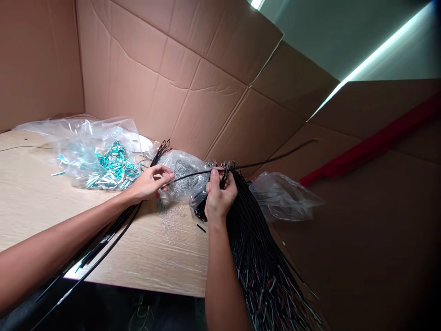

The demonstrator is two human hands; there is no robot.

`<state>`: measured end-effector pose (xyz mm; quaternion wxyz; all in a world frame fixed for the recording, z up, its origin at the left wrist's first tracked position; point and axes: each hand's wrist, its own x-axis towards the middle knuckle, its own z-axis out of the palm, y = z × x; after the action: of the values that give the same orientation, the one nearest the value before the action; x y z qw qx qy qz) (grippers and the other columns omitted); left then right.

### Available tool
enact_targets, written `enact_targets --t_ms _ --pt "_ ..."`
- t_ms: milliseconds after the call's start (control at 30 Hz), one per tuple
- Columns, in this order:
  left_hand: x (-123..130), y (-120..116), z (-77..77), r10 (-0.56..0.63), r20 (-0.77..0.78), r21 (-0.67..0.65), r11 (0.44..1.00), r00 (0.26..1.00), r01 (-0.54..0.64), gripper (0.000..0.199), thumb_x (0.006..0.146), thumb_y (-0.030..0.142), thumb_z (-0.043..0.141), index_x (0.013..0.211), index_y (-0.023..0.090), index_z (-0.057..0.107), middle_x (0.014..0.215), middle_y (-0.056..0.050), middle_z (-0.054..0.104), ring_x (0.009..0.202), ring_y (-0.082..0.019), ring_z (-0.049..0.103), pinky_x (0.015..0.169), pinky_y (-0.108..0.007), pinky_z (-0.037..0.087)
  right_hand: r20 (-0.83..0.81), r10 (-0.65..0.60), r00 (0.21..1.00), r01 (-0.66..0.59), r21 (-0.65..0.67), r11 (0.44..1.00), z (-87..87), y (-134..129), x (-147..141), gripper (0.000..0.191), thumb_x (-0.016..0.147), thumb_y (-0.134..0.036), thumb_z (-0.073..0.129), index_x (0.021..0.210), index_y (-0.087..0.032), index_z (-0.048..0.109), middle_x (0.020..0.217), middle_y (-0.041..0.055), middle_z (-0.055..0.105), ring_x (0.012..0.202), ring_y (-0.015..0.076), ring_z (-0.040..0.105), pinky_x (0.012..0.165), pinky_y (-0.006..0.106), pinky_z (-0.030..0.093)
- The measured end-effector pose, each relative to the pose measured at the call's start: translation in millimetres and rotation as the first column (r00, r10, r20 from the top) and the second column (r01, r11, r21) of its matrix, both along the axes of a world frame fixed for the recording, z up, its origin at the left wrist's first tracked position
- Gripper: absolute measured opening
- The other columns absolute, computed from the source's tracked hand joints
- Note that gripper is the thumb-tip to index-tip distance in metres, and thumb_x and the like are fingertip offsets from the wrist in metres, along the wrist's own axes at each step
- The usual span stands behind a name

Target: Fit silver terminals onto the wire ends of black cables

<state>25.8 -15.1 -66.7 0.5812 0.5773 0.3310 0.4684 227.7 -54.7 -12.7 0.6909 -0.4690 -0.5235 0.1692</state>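
A thin black cable [193,174] runs between my hands, and its far stretch reaches right toward the cardboard. My left hand [151,181] pinches it near one end between thumb and fingertips. My right hand [220,195] is closed around the cable, thumb on top. A dark, narrow object [225,174] also stands up between the right thumb and fingers; its kind cannot be made out. Just right of that hand, a thick bundle of black cables [251,239] drapes over the table edge, coloured wire ends showing. More black cables [124,223] lie under my left forearm.
A clear bag of teal-and-silver pieces [117,165] lies at left on the wooden table [172,257]. Behind my hands sits a bag of tiny silvery bits [186,172], some spilled. Another clear bag [285,195] is at right. Cardboard walls [155,69] enclose the back.
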Motion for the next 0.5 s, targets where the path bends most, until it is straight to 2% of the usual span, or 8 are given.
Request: enact_targets --t_ms 67,100,200,267,367,500 --pt "0.3 -2.1 1.6 -0.020 -0.004 -0.017 1.000 1.000 0.020 0.041 0.090 0.051 0.071 0.105 0.014 0.064 0.072 -0.003 0.062 0.054 -0.012 0.057 0.043 -0.021 0.041 0.021 -0.051 0.998 0.050 0.045 0.998 3.3 -7.5 -0.4 0.034 0.088 -0.051 0.066 0.099 -0.019 0.069 0.084 0.0048 0.066 0.063 0.0130 0.055 0.052 0.024 0.040" --pt "0.4 -2.8 2.7 -0.060 0.047 -0.053 0.997 0.997 0.062 0.040 0.091 0.051 0.070 0.104 0.013 0.064 0.071 -0.003 0.062 0.052 -0.012 0.057 0.041 -0.021 0.040 0.020 -0.074 0.997 0.072 0.067 0.995 4.0 -12.5 -1.2 0.034 0.088 -0.051 0.066 0.100 -0.018 0.071 0.084 0.0054 0.066 0.064 0.0138 0.057 0.053 0.024 0.041" --pt "0.7 -2.7 5.6 -0.147 0.349 -0.175 0.960 0.926 0.218 0.034 0.092 0.040 0.073 0.106 0.009 0.067 0.077 -0.005 0.065 0.060 -0.013 0.065 0.044 -0.019 0.046 0.033 -0.124 0.992 0.121 0.071 0.990 1.4 -33.2 -5.9 0.038 0.089 -0.052 0.067 0.103 -0.018 0.074 0.081 0.0058 0.068 0.064 0.0149 0.060 0.054 0.025 0.044" --pt "0.6 -1.5 6.7 -0.116 0.501 -0.219 0.942 0.858 0.255 0.028 0.087 0.028 0.080 0.102 0.008 0.067 0.081 -0.006 0.068 0.065 -0.012 0.067 0.053 -0.017 0.054 0.033 -0.154 0.988 0.152 0.045 0.987 -3.7 -50.6 -11.4 0.042 0.089 -0.053 0.068 0.106 -0.016 0.076 0.079 0.0065 0.069 0.065 0.0160 0.063 0.056 0.026 0.046" --pt "-0.1 -1.7 7.4 -0.067 0.578 -0.238 0.940 0.814 0.246 0.029 0.082 0.024 0.085 0.099 0.010 0.065 0.084 -0.005 0.070 0.071 -0.011 0.070 0.060 -0.016 0.057 0.031 -0.202 0.979 0.202 0.001 0.979 -12.8 -77.6 -23.6 0.045 0.088 -0.053 0.070 0.104 -0.012 0.078 0.084 0.0102 0.074 0.073 0.0204 0.069 0.064 0.029 0.052" --pt "-0.9 -7.4 10.7 -0.097 0.630 -0.237 0.921 0.771 0.309 0.025 0.088 0.021 0.078 0.107 0.010 0.065 0.099 -0.008 0.074 0.088 -0.013 0.074 0.067 -0.016 0.059 0.047 -0.275 0.960 0.276 -0.021 0.961 -25.6 -108.2 -47.4 0.038 0.088 -0.047 0.072 0.101 -0.013 0.080 0.101 0.0148 0.078 0.091 0.0266 0.073 0.079 0.036 0.058"
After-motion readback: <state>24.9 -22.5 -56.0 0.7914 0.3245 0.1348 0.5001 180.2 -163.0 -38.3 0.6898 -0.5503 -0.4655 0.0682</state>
